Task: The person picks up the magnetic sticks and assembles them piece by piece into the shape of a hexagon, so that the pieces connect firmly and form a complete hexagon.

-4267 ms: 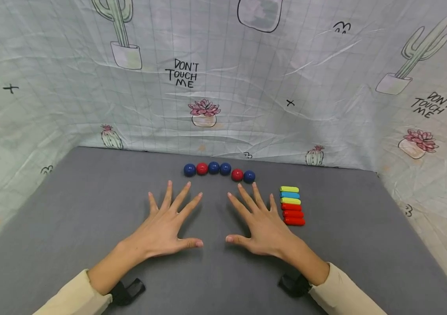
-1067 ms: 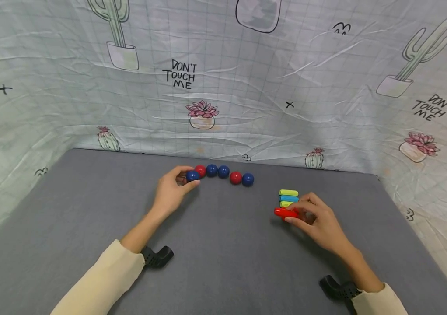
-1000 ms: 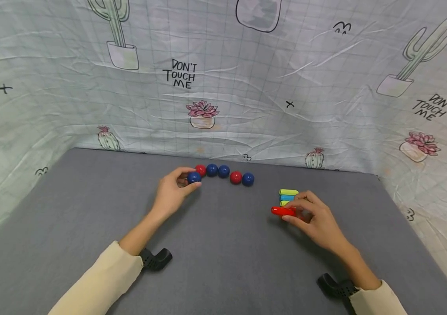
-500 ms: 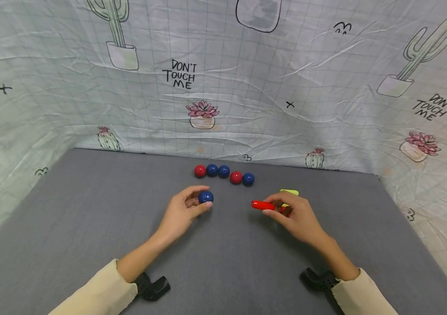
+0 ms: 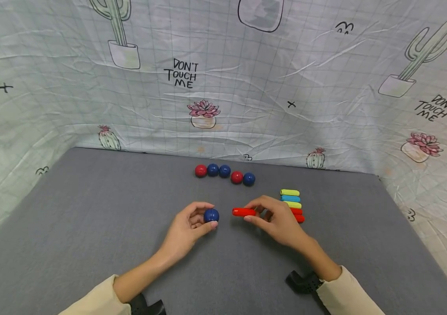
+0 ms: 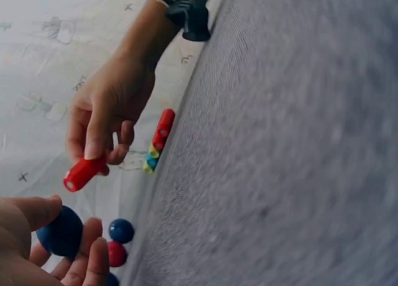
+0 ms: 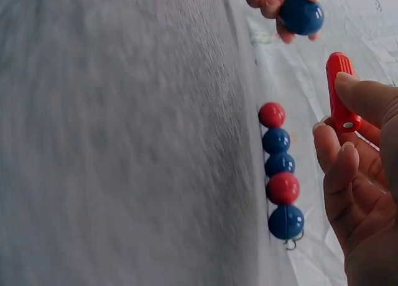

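Red plastic rod (image 5: pixel 243 212) with rounded ends lies level in the right hand (image 5: pixel 276 221), pinched at one end between thumb and fingertips – its long axis runs left to right across the grey felt table (image 5: pixel 89 210), and the free end points straight at the glossy dark blue ball (image 5: pixel 211 215). That ball sits pinched between thumb and curled fingers of the left hand (image 5: pixel 186 229), just beside the rod's tip, a small gap between them; both are held near the table's middle. Behind the right hand lies the stack of short rods (image 5: pixel 291 202) – yellow, blue, yellow, then red. Farther back, a row of five balls (image 5: pixel 225 173), red and blue, runs near the cactus-printed cloth backdrop (image 5: pixel 247 87), well apart from both hands.
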A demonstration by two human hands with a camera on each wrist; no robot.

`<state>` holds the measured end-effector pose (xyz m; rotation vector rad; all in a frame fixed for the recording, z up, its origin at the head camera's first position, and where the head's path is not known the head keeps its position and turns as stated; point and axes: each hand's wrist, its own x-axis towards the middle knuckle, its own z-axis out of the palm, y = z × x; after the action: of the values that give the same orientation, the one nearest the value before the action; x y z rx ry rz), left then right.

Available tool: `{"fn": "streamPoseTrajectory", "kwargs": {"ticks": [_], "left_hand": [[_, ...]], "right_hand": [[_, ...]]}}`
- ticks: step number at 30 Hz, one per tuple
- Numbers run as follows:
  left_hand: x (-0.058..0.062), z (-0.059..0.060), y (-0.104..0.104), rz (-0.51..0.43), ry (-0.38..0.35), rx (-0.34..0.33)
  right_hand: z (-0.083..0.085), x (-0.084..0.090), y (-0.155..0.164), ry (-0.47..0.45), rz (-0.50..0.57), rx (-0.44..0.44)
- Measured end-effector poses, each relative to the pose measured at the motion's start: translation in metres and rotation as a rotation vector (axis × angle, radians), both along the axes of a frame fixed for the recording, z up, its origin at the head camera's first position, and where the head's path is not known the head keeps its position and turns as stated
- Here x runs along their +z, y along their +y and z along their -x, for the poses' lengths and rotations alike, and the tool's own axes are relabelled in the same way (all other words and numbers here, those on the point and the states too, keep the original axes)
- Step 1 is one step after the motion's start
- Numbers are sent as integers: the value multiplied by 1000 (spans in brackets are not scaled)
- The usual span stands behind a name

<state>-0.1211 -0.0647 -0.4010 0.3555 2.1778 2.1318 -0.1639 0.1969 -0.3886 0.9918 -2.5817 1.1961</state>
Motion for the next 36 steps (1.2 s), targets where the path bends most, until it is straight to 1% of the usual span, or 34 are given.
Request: {"fn": "streamPoseTrajectory", "kwargs": {"ticks": [8,13,23,31,36], "left_hand": [[-12,0,2,-82,-1,-64],[-17,0,2,-94,-1,-77],[-19,-2,1,-100,23,-95],[-20,-2,1,-66,37,-92],[-21,-2,1,-47,53,-89]], "right_hand": [[-6,-8,-10,-66,25,17],[-9,-12,-12,-112,14,9],[-11,-15,-17,-108,30,21],[-12,-17,-18,-102,32,43],[-12,-19,-18,-80,37,48]]}}
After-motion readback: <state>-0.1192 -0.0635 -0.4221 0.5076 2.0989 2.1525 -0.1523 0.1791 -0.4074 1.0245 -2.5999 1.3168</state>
